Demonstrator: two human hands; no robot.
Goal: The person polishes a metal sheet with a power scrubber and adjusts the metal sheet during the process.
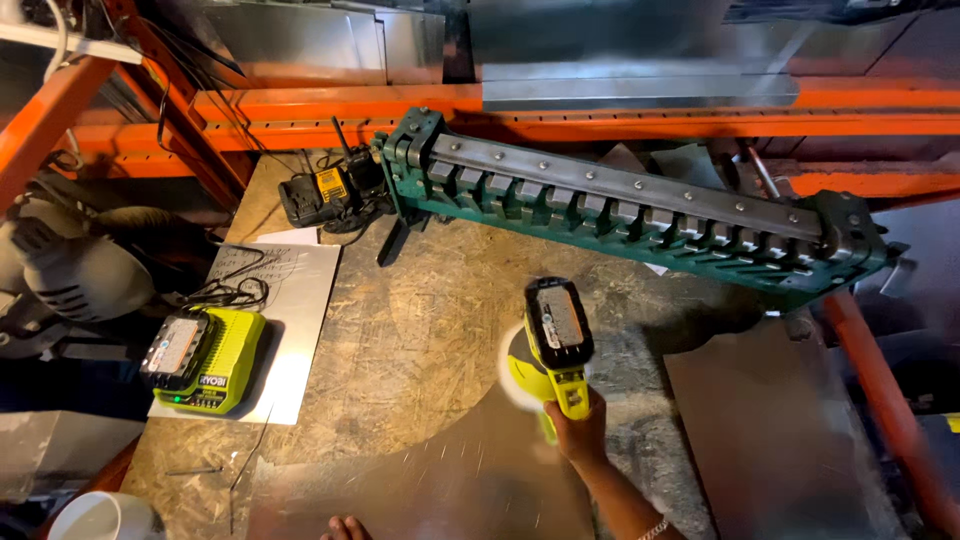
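Note:
My right hand (580,428) grips the handle of a yellow-green cordless grinder (556,345) with a black battery on top. Its blurred disc (515,372) meets the curved edge of a metal sheet (450,480) lying on the wooden bench, and a few sparks scatter over the sheet. Only the fingertips of my left hand (347,527) show at the bottom edge, resting on the same sheet. A bracelet sits on my right wrist.
A green sheet-metal bending brake (640,205) lies diagonally across the back. A yellow-green battery charger (200,360) stands on a white sheet at left, a black-yellow charger (325,192) behind it. Another metal sheet (770,430) lies right. Orange racking beams (600,110) run behind.

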